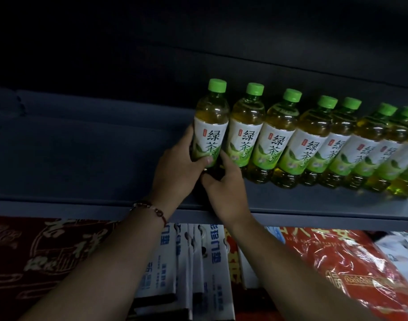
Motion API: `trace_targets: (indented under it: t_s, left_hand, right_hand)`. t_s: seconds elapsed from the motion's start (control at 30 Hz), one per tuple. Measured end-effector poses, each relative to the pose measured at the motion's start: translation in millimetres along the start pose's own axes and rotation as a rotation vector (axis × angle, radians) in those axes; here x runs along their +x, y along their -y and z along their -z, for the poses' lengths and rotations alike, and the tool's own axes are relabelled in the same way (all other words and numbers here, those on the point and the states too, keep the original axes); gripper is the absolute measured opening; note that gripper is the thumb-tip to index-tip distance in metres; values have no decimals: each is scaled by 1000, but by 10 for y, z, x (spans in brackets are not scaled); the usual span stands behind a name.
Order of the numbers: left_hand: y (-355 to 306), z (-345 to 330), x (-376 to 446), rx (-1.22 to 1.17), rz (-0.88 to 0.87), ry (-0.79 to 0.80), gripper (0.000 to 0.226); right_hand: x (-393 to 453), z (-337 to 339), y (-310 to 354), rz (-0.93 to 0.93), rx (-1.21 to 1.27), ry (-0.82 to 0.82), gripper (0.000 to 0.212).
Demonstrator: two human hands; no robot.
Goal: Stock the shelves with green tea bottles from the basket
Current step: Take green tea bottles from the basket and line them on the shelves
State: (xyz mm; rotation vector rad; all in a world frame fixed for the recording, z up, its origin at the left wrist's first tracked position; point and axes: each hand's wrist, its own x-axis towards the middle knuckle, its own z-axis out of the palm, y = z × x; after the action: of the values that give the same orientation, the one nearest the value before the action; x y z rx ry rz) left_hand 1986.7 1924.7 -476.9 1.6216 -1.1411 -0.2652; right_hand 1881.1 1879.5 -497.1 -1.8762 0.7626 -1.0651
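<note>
Several green tea bottles (277, 135) with green caps and white-green labels stand in a row on a dark grey shelf (87, 158), running off to the right. My left hand (175, 167) grips the leftmost bottle (211, 121) around its lower label, thumb across the front. At that bottle's base, my right hand (224, 181) has its fingers curled around the bottom, between it and its neighbour. The bottle stands upright on the shelf. No basket is in view.
The shelf's left half is bare, with a dark back wall behind. Below the shelf edge (314, 218) sit a dark red patterned box (36, 256), white cartons with blue print (193, 262) and red plastic-wrapped packs (342, 269).
</note>
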Motion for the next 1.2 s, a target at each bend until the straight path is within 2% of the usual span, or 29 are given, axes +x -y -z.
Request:
trace_targets:
  t_s: [0.23, 0.33, 0.4, 0.47, 0.53, 0.6, 0.67, 0.73, 0.9, 1.0, 1.2]
  left_hand:
    - [5, -58, 31, 79, 3, 16, 72]
    - [-13, -92, -36, 201, 26, -12, 60]
    - [-46, -116, -126, 347, 21, -37, 54]
    - [-104, -149, -257, 485, 48, -2, 53]
    - [-169, -214, -421, 581, 50, 35, 43]
    - [-268, -346, -626, 599, -23, 65, 37]
    - [-395, -588, -847, 649, -150, 156, 49]
    - [-588, -895, -1059, 721, -223, 307, 62]
    - [-1173, -1743, -1478, 688, -445, 514, 66]
    - [-1562, -2338, -1762, 682, -551, 687, 71]
    - [-2376, -3521, -2547, 582, -823, 924, 73]
  right_hand:
    - [27, 160, 8, 18, -82, 114, 63]
    - [8, 309, 46, 13, -178, 215, 62]
    - [-27, 467, 62, 8, -314, 268, 58]
    - [-102, 671, 66, 13, -493, 297, 57]
    - [-219, 897, 59, 34, -641, 311, 62]
    - [-375, 1140, 40, 22, -777, 318, 70]
    - [-575, 1423, 16, 5, -887, 328, 74]
    - [-818, 1763, 3, -68, -973, 335, 74]
    - [-1528, 2736, -110, -303, -1117, 251, 76]
    - [-2049, 3378, -249, -496, -1165, 187, 80]
    - [-3264, 4584, -491, -915, -1154, 14, 82]
